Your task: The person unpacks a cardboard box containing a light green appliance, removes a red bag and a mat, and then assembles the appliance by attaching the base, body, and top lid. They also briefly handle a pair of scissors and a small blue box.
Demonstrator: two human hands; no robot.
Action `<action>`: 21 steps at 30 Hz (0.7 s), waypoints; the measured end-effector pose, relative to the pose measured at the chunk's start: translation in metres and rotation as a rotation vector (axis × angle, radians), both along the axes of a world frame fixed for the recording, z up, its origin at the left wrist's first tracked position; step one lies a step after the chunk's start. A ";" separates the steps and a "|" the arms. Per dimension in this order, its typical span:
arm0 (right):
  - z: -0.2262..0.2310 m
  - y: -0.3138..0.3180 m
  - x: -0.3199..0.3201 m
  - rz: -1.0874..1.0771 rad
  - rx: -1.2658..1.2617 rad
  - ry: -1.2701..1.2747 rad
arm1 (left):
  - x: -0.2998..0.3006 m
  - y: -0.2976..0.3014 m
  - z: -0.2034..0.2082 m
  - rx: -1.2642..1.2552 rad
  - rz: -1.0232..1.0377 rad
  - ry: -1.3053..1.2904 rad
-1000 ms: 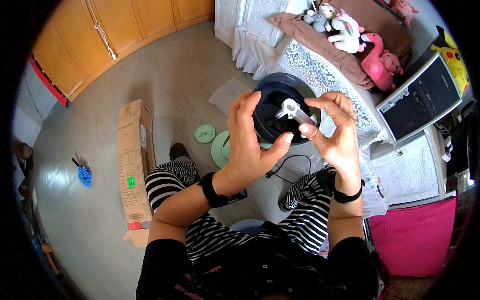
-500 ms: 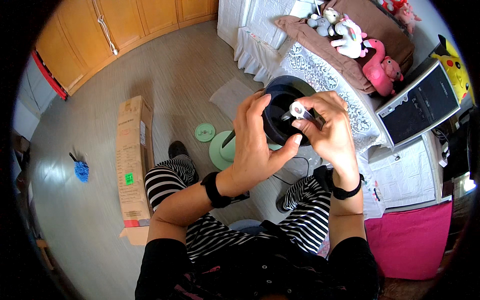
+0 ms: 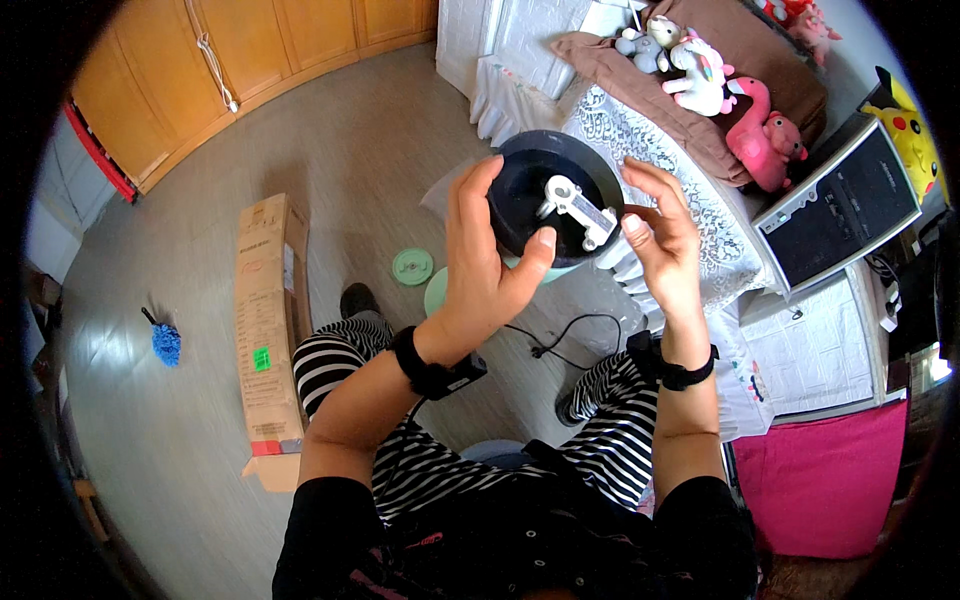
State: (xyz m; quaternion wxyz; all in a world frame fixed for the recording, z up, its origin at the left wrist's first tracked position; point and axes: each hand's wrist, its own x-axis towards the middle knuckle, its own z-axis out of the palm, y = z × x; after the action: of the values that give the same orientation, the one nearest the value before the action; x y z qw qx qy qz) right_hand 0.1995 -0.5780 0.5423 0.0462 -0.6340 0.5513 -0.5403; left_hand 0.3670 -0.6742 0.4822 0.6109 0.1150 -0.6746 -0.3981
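My left hand (image 3: 480, 250) grips the left side of a black round bowl-shaped part (image 3: 522, 165), its thumb inside the rim. A white and silver link-shaped piece (image 3: 580, 212), with a round ring at one end, lies inside the black part. My right hand (image 3: 665, 235) is at the right rim, fingers curled and thumb beside the edge, seeming to steady it. Below the black part is a light green round base (image 3: 436, 297), mostly hidden by my left hand. A small light green disc (image 3: 412, 266) lies on the floor beside it.
A long cardboard box (image 3: 262, 330) stands left of my legs, with a blue duster (image 3: 165, 343) farther left. A black cord (image 3: 585, 325) lies between my feet. At right, a lace-covered surface (image 3: 715, 255) carries plush toys (image 3: 698, 80) and a computer case (image 3: 835, 210).
My right hand has let go of the white and silver piece, which now rests in the black part, and has moved to the rim. The black part has shifted slightly left and up.
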 end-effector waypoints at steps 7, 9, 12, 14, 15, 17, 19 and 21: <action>-0.064 -0.037 -0.014 0.253 0.400 -0.306 | -0.005 -0.059 0.003 0.189 0.017 -0.090; -0.085 -0.049 -0.014 0.296 0.464 -0.328 | 0.000 -0.074 0.006 0.273 -0.027 -0.068; -0.106 -0.059 -0.005 0.235 0.459 -0.298 | 0.006 -0.080 0.010 0.282 -0.058 -0.144; -0.114 -0.062 -0.008 0.198 0.451 -0.263 | 0.006 -0.084 0.001 0.196 -0.080 -0.178; -0.114 -0.066 -0.009 0.202 0.457 -0.258 | 0.007 -0.089 -0.007 0.128 -0.114 -0.158; -0.123 -0.075 -0.023 0.236 0.436 -0.238 | 0.009 -0.104 -0.024 0.089 -0.245 -0.259; -0.128 -0.081 -0.027 0.254 0.424 -0.239 | 0.013 -0.108 -0.040 0.057 -0.257 -0.352; -0.129 -0.085 -0.026 0.276 0.421 -0.215 | 0.017 -0.106 -0.045 0.156 -0.253 -0.448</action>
State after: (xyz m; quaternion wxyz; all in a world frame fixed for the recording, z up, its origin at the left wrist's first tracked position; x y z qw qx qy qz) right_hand 0.1735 -0.6634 0.4131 0.3083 -0.6186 0.5519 -0.4666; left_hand 0.3845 -0.7805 0.4373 0.3810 0.1619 -0.7691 -0.4869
